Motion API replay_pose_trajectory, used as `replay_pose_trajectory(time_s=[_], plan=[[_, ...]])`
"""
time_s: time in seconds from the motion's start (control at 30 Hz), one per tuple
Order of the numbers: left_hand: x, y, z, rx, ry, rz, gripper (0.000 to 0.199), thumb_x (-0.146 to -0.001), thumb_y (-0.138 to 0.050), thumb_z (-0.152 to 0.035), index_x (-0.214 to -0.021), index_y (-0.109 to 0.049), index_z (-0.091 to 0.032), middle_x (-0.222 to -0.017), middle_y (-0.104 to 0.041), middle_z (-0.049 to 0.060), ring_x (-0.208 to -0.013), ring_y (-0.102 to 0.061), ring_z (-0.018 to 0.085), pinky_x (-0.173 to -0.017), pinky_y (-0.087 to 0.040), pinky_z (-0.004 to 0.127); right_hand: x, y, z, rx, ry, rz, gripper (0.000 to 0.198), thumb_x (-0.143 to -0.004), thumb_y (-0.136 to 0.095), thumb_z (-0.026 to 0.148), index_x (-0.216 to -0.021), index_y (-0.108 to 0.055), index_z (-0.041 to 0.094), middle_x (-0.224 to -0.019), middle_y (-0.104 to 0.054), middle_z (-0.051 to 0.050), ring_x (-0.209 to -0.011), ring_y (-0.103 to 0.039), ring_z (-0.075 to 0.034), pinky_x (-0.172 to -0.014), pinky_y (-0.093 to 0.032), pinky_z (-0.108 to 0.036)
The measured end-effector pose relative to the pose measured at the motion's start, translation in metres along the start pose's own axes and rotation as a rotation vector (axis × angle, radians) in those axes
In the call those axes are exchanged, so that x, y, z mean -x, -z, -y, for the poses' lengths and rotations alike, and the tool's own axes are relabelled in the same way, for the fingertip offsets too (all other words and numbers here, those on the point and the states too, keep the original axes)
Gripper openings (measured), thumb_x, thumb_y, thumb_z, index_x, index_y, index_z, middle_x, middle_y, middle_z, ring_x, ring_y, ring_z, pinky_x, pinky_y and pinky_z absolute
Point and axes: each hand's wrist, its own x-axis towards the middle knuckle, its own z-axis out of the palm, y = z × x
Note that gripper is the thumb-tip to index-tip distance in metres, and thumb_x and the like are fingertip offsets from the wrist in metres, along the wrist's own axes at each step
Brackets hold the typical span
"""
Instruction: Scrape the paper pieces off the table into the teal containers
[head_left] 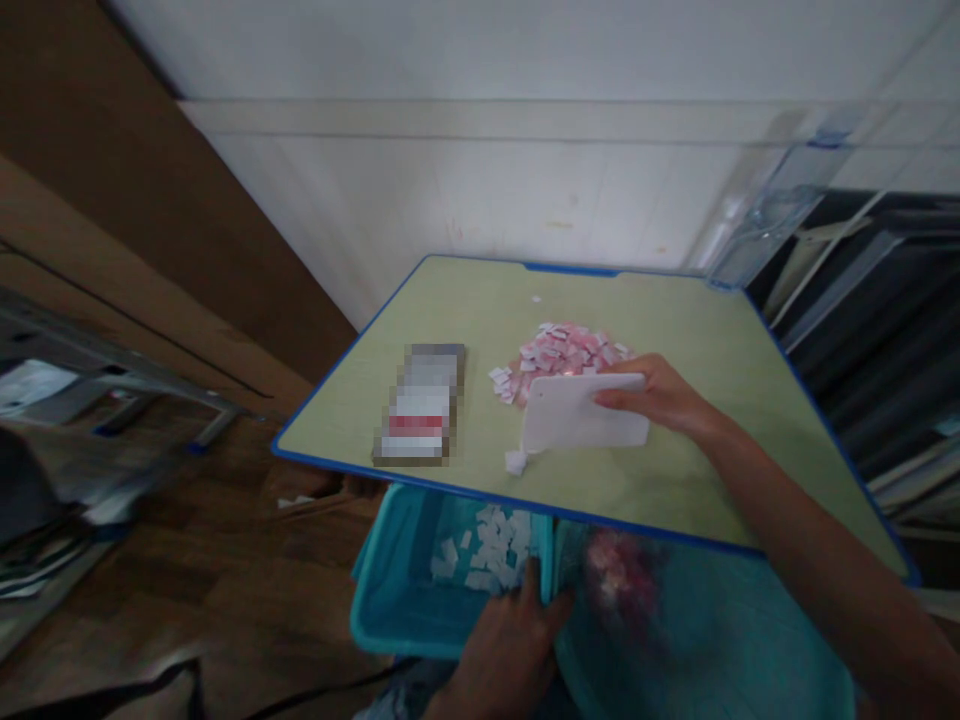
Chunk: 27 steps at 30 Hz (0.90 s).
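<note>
My right hand is closed on a flat white scraper, thumb on its near face and fingers behind. It stands tilted on the table, just in front of a heap of small pink and white pieces. By its lower left corner lies a small white scrap. Below the table edge, my left hand grips the right rim of a rectangular teal bin, index finger and thumb on either side. Small white pieces lie in that bin. Part of the scraper's far side is hidden.
A pale yellow-green table with blue edging stands against the wall. A phone, blurred out, lies on its left. At the far right corner is a clear bottle. A round teal tub holds a clear bag with pinkish contents.
</note>
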Motion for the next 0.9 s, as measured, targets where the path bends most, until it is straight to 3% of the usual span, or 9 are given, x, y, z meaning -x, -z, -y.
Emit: replay_pose_trajectory(time_s=[0.17, 0.43, 0.67, 0.9], plan=[[-0.003, -0.003, 0.001, 0.003, -0.015, -0.002, 0.056, -0.078, -0.044, -0.015, -0.130, -0.032, -0.033, -0.132, -0.030, 0.019, -0.082, -0.060, 0.027, -0.068, -0.047, 0.043, 0.009, 0.010, -0.006, -0.091, -0.116, -0.154, 0.029, -0.060, -0.069, 0.041, -0.065, -0.064, 0.013, -0.051, -0.054, 0.000, -0.043, -0.044, -0.009, -0.039, -0.031, -0.020], [-0.003, -0.005, 0.001, -0.017, -0.041, -0.035, 0.062, -0.074, -0.046, -0.011, -0.131, -0.031, -0.032, -0.130, -0.033, 0.024, -0.076, -0.062, 0.028, -0.063, -0.049, 0.043, 0.007, -0.006, 0.005, -0.008, -0.062, 0.006, 0.027, -0.063, -0.065, 0.042, -0.070, -0.067, 0.016, -0.060, -0.059, 0.000, -0.051, -0.050, -0.011, -0.045, -0.037, -0.021], [-0.002, -0.006, 0.000, -0.004, -0.030, -0.047, 0.061, -0.074, -0.044, -0.009, -0.129, -0.034, -0.032, -0.129, -0.035, 0.023, -0.075, -0.062, 0.029, -0.062, -0.049, 0.043, 0.017, 0.016, 0.006, 0.000, -0.149, -0.234, 0.029, -0.062, -0.066, 0.044, -0.069, -0.066, 0.016, -0.056, -0.057, -0.001, -0.045, -0.047, -0.010, -0.040, -0.032, -0.021], [-0.001, -0.004, -0.001, -0.024, -0.041, -0.022, 0.055, -0.077, -0.043, -0.013, -0.129, -0.034, -0.031, -0.130, -0.033, 0.023, -0.075, -0.062, 0.028, -0.061, -0.049, 0.042, 0.015, 0.012, 0.009, 0.058, -0.117, -0.163, 0.027, -0.061, -0.067, 0.041, -0.063, -0.064, 0.014, -0.050, -0.053, 0.001, -0.043, -0.045, -0.009, -0.039, -0.031, -0.020]])
